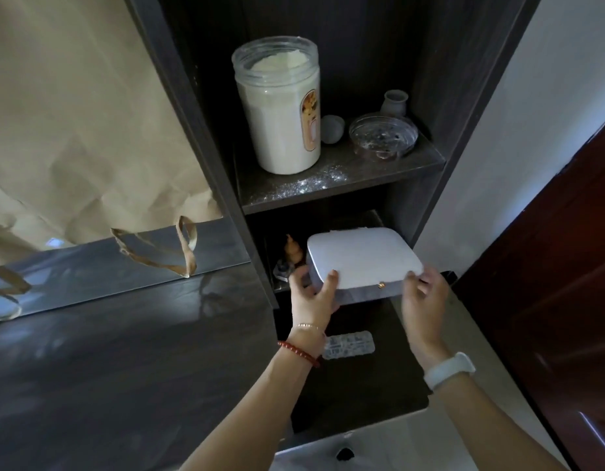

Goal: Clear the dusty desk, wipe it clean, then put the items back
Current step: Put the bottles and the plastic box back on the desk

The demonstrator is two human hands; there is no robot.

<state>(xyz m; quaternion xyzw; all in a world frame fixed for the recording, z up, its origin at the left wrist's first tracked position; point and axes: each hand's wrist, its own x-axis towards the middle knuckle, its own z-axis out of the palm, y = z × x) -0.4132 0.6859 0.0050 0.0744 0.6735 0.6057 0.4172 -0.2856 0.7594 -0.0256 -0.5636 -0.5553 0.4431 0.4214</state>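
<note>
Head view of a dark wooden shelving unit (426, 96) standing at the right end of a dark, glossy surface (124, 368). Both hands hold a flat white rounded-corner box with a small gold clasp (362, 263) at the mouth of the lower compartment; its far part lies inside the compartment and its near edge projects toward the viewer. The left hand (313, 297) grips the box's near left corner, thumb on the lid and fingers curled round the side. The right hand (425, 294) grips the near right corner, fingers curled over the lid edge. The left wrist carries a thin gold chain and a red bead bracelet (299, 354); the right wrist carries a white band (450, 370).

Behind the box, at the left of the same compartment, stands a small brownish figurine (293, 249), too dim to identify. Below the hands, a clear plastic blister strip (349, 345) lies flat on a lower dark ledge.

On the upper shelf (328, 185), dusted with white specks, stand a tall clear lidless plastic jar of white powder (280, 107), a small white rounded object (332, 129), a shallow clear glass dish (383, 136), and a small grey ceramic vase (394, 103) behind the dish.

A crumpled tan paper bag with twisted handles (73, 130) leans at left, mirrored in the surface. A reddish-brown door (549, 283) borders the right.
</note>
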